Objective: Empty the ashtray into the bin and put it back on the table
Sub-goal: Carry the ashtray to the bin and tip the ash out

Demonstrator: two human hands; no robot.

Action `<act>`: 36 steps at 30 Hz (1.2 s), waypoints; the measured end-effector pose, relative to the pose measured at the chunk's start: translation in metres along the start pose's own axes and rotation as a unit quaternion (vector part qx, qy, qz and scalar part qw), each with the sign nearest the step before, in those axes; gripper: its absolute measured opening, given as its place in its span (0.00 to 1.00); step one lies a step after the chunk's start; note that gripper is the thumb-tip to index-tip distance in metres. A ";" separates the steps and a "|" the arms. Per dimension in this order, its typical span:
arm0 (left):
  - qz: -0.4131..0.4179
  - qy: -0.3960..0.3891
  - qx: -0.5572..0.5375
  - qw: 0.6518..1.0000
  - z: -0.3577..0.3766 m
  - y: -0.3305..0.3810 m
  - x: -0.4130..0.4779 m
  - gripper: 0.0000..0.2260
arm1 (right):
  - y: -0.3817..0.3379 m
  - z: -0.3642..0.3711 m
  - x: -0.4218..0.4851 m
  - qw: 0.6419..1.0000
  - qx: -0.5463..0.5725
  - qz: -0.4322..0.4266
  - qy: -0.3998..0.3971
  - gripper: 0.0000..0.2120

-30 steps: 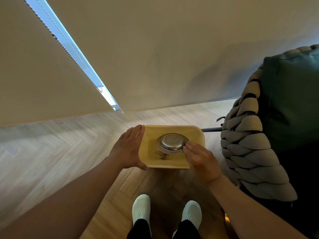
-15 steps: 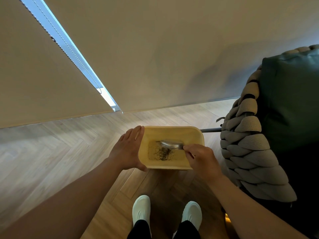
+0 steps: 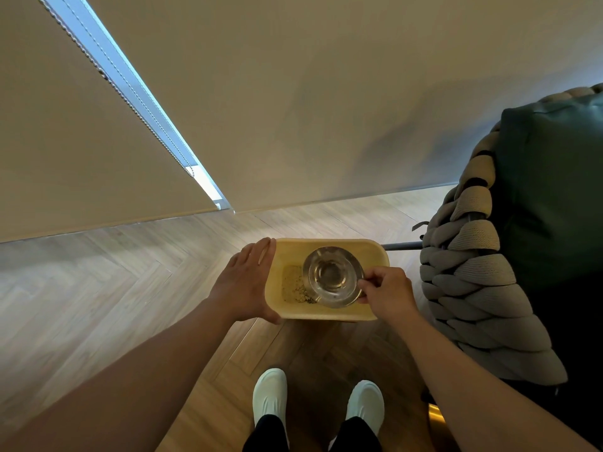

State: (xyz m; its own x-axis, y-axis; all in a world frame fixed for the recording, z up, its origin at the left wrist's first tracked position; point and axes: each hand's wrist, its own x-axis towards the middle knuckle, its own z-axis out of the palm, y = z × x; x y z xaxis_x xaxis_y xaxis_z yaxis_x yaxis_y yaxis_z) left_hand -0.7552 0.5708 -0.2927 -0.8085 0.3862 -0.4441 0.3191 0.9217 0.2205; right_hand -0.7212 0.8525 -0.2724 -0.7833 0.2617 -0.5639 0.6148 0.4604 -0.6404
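Observation:
A round metal ashtray (image 3: 332, 276) hangs over the open top of a yellow bin (image 3: 326, 244) on the floor, its hollow side facing up at me and looking empty. My right hand (image 3: 386, 293) pinches its right rim. Ash and dark bits (image 3: 295, 288) lie on the bin's bottom, left of the ashtray. My left hand (image 3: 243, 285) presses flat against the bin's left wall, thumb hooked around the near corner. The table is out of view.
A chunky woven chair (image 3: 473, 288) with a dark green cushion (image 3: 551, 203) stands close on the right, one leg (image 3: 401, 246) behind the bin. Blinds cover the window ahead. My white shoes (image 3: 269, 394) stand on the herringbone wood floor just before the bin.
The ashtray went from upside down, through an edge-on tilt, to hollow side up over the bin. Ash now lies on the bin's bottom. My left hand stayed on the bin.

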 end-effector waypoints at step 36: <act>0.030 0.040 -0.063 0.997 -0.018 0.035 -0.006 0.58 | -0.002 -0.001 0.005 0.982 0.156 0.100 -0.029 0.06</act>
State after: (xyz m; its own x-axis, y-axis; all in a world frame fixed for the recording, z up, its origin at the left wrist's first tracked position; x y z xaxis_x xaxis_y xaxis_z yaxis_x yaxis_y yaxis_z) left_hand -0.7484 0.6003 -0.2665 -0.8283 0.4316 -0.3573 0.3076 0.8833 0.3539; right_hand -0.7268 0.8535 -0.2738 -0.6435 0.2675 -0.7172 0.7607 0.1194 -0.6380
